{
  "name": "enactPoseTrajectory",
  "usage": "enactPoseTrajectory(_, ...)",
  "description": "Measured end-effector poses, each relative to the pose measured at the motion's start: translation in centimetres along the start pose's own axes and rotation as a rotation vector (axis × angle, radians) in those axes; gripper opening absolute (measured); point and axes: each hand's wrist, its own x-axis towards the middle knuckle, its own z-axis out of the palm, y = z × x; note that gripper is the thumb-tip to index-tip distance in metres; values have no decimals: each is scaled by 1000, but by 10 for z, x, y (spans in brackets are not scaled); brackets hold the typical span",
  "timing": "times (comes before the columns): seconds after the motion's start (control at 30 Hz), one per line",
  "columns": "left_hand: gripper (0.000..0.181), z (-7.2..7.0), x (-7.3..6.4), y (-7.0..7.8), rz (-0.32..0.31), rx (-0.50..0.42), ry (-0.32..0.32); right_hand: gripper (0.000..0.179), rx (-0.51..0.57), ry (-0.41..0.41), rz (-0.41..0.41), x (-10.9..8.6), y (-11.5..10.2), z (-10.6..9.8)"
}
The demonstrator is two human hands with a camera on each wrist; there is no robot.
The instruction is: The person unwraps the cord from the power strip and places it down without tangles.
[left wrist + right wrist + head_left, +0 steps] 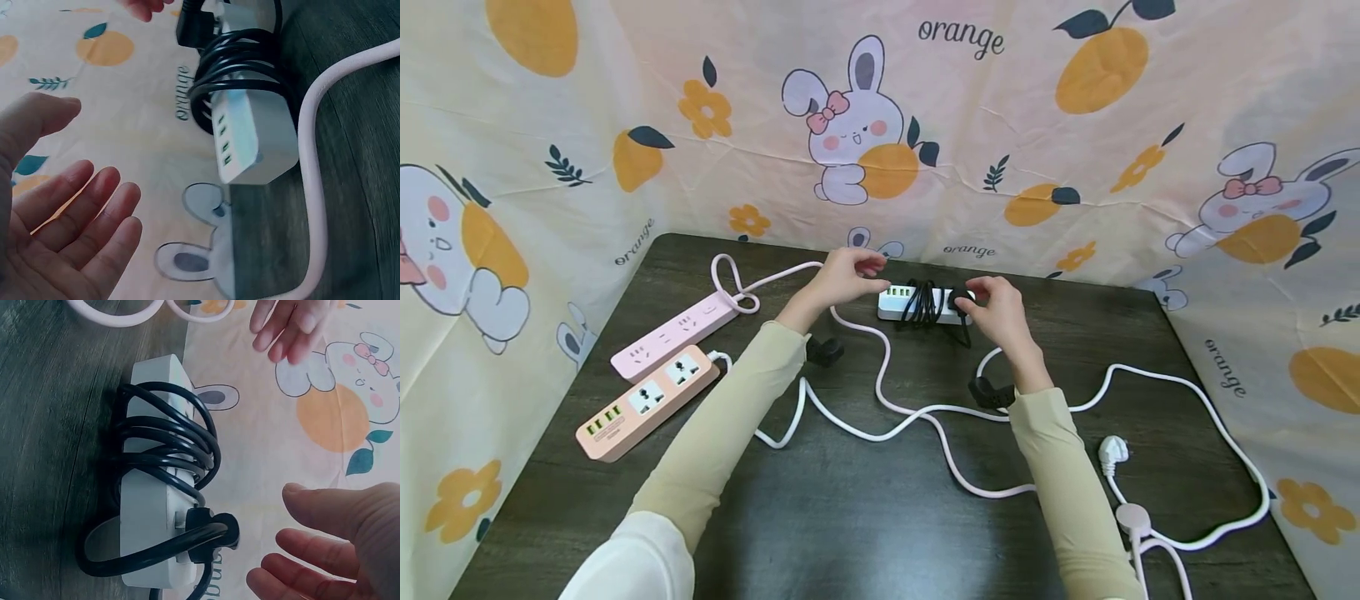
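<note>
A white power strip lies near the table's back edge, with a black cord wound round its middle in several loops. A black plug sits at its right end, the cord curving away from it. My left hand hovers off the strip's left end, near its USB ports; its fingers are loosely bent and hold nothing. Beside the plug is my right hand, thumb and fingers apart. In the right wrist view a gap shows between that hand and the plug.
At left lie a pink power strip and an orange power strip. White and pink cords snake across the table. Black plugs lie near both forearms. A white plug lies at right. A printed cloth rises behind the table.
</note>
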Motion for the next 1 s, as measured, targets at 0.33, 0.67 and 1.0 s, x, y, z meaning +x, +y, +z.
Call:
enactPoseTrajectory(0.33, 45, 23, 20, -13, -99, 7, -60, 36, -7, -25, 51, 10, 0, 8)
enactPoseTrajectory(0.67, 66, 43, 34, -46, -139, 147, -143, 36, -1, 12, 66, 11, 1, 13)
enactPoseTrajectory(1.0, 65, 56, 34, -59, -133, 197, -159, 35, 1, 18, 63, 10, 1, 13)
